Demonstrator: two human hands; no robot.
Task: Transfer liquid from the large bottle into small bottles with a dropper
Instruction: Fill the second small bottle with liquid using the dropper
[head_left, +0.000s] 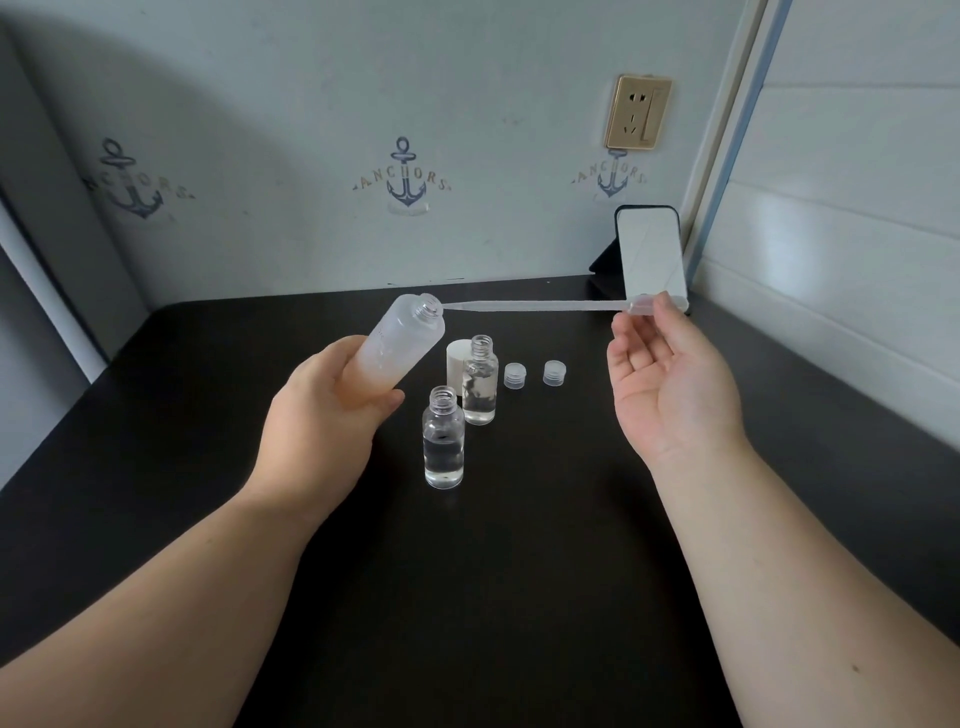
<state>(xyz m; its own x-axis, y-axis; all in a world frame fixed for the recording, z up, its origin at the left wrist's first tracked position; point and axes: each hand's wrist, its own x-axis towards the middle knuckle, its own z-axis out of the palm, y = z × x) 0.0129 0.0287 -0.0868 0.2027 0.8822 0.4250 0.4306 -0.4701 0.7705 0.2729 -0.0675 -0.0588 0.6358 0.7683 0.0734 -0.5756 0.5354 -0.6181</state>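
My left hand (324, 415) grips the large frosted bottle (402, 345) by its base and holds it tilted, its open neck pointing up and to the right. My right hand (670, 379) pinches the bulb of a long clear dropper (535, 306) between thumb and fingertips, palm up. The dropper lies nearly level, its tip right at the large bottle's mouth. Two small clear bottles stand uncapped on the black table (519, 571): the near one (443, 439) is roughly half full, and the far one (479, 379) holds less liquid.
A white cap (457, 361) stands behind the far small bottle. Two small clear caps (515, 375) (554, 372) lie to its right. A phone on a stand (652, 257) leans at the back right corner, by the wall and a socket (637, 111).
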